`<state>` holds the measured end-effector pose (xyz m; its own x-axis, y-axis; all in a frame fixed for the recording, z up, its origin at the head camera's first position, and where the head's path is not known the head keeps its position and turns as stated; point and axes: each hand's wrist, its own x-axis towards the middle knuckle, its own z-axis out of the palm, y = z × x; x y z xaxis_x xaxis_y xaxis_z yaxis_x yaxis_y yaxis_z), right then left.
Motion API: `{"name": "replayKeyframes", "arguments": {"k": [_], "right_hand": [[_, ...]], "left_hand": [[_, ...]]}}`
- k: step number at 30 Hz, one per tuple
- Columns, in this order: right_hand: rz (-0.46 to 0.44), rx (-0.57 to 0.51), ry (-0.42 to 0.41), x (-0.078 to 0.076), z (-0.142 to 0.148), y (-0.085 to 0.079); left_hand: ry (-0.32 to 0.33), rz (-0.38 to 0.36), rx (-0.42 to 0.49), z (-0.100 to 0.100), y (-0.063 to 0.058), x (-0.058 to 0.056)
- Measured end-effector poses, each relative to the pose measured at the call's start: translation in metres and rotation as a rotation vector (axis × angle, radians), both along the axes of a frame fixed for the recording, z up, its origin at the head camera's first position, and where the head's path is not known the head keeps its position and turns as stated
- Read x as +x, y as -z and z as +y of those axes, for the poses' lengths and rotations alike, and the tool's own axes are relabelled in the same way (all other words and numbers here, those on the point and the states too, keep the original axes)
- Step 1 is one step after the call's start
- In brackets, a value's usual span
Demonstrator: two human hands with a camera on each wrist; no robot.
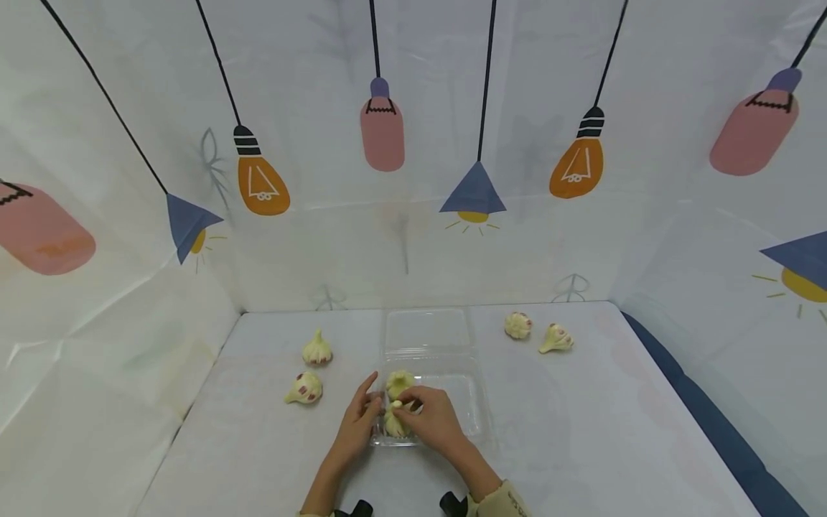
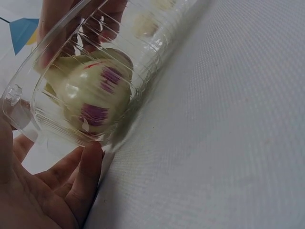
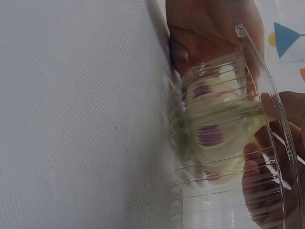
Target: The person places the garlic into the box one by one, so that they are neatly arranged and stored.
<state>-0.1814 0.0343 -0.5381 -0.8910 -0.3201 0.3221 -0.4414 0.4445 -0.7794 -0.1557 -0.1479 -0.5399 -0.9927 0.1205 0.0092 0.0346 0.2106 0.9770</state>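
A clear plastic clamshell box [image 1: 474, 402] lies with its lid [image 1: 426, 329] folded back. Two pale garlic bulbs sit in its left side: a rear garlic bulb [image 1: 399, 380] and a front garlic bulb [image 1: 394, 425]. My right hand [image 1: 434, 416] reaches in over the right of them and pinches the front bulb's stem between thumb and fingertips. Along the box's left wall rests my left hand [image 1: 357, 420], fingers fairly straight and touching the outside. Through the ribbed plastic in the left wrist view, purple patches show on the garlic bulb [image 2: 97, 90].
Left of the box lie two more bulbs, an upright garlic bulb [image 1: 317, 350] and a tipped garlic bulb [image 1: 305, 388]. Behind right are a round garlic bulb [image 1: 518, 325] and another garlic bulb [image 1: 557, 339] on its side. Lamp-printed sheeting [image 1: 323, 251] walls the white table [image 1: 581, 431].
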Motion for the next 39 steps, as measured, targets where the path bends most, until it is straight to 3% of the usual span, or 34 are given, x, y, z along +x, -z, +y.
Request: {"name": "replayKeyframes", "arguments": {"k": [14,20,39], "right_hand": [[-0.038,0.009,-0.001,-0.0030,0.0003,-0.0010],[-0.054,0.002,-0.013,0.0021,-0.0005,0.0012],[-0.007,-0.001,-0.002,0.0003,0.0042,0.0022]], "left_hand": [[0.008,0.021,0.003,0.0006,-0.0021,-0.0025],[-0.001,0.008,-0.011,-0.0007,0.0009,0.0023],[0.003,0.001,-0.007,0.0003,0.0003,0.0002]]}}
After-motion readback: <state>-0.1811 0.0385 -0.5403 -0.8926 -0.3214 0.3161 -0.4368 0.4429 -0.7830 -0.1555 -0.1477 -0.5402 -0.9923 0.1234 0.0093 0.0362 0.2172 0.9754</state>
